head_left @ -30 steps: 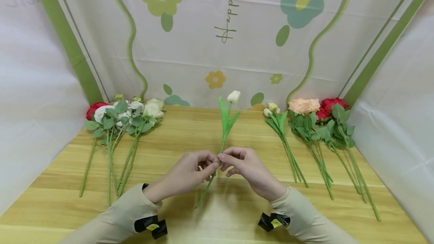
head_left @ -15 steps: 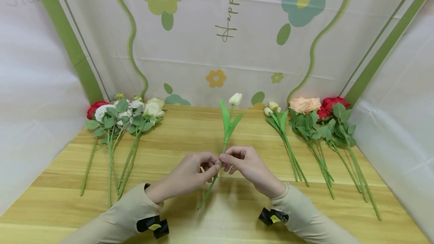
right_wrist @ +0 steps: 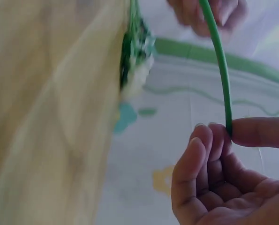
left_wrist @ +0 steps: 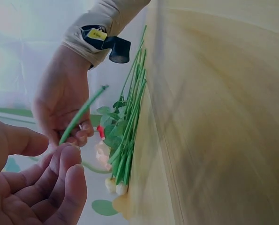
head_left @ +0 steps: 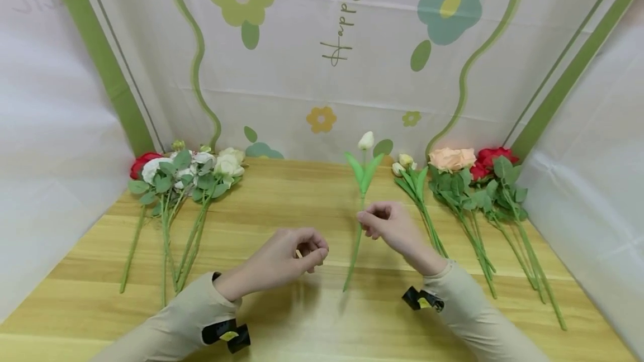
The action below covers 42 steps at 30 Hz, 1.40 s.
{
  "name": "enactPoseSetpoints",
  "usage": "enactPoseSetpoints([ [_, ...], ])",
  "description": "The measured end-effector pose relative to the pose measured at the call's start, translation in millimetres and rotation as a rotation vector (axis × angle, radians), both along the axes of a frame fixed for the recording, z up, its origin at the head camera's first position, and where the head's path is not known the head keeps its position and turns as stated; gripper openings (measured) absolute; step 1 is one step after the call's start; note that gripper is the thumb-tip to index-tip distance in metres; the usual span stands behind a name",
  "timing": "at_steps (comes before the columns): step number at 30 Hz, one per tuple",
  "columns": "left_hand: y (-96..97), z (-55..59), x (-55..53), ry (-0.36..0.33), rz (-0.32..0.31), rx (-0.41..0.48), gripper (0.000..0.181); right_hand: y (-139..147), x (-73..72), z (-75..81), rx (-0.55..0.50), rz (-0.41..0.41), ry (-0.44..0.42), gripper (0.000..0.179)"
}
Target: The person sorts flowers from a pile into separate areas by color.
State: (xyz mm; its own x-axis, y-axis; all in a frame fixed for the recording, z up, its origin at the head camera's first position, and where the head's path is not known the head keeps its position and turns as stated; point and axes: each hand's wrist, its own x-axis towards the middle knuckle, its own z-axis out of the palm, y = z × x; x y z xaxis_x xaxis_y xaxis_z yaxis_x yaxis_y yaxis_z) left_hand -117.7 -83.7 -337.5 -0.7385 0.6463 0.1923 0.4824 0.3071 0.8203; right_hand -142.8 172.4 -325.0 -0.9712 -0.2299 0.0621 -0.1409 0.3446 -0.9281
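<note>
A single white tulip [head_left: 369, 175] with green leaves stands nearly upright above the table, right of the middle in the head view. My right hand [head_left: 394, 230] pinches its stem between thumb and fingertips. The lower stem [right_wrist: 220, 56] shows closely in the right wrist view, running from that pinch toward the other hand. Left of it, my left hand [head_left: 284, 256] hovers over the wood, holding nothing. Its fingers [left_wrist: 66, 187] are loosely curled, and the thumb is apart from them in the left wrist view. The stem's free end is clear of the left fingertips.
Several white and cream flowers [head_left: 228, 163] and a red one [head_left: 143, 165] lie at the table's left. To the right lie small tulips [head_left: 405, 163], a peach rose [head_left: 451, 158] and red roses [head_left: 490, 161]. A printed cloth [head_left: 282, 71] hangs behind the wooden table [head_left: 282, 200].
My left hand has let go of the tulip's stem. The right hand has carried the tulip to the right and slightly away, and it stands more upright.
</note>
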Motion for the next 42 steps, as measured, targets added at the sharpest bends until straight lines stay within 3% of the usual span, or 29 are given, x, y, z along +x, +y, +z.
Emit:
enactPoseSetpoints([
  [6,-0.6,-0.6,-0.6,-0.001,-0.017,-0.022,0.008,47,-22.3,11.3,0.288,-0.103,0.045,0.018],
  [10,-1.3,-0.5,-0.2,0.005,-0.022,-0.030,0.008,75,-37.5,16.6,0.463,-0.128,0.034,0.023],
  [14,-2.3,-1.4,0.1,0.002,-0.025,-0.040,0.008,95,-52.1,15.8,0.569,-0.126,0.011,0.036],
  [26,-3.2,-1.1,0.6,0.001,-0.043,-0.060,0.009,116,-74.5,13.2,0.645,-0.162,-0.107,0.036],
  [37,-2.0,-1.5,0.5,-0.029,-0.071,-0.080,0.010,122,-84.4,7.8,0.724,-0.115,-0.155,0.030],
  [42,-2.8,-3.3,-0.3,-0.027,-0.082,-0.084,0.011,121,-87.0,4.9,0.715,-0.077,-0.196,0.014],
])
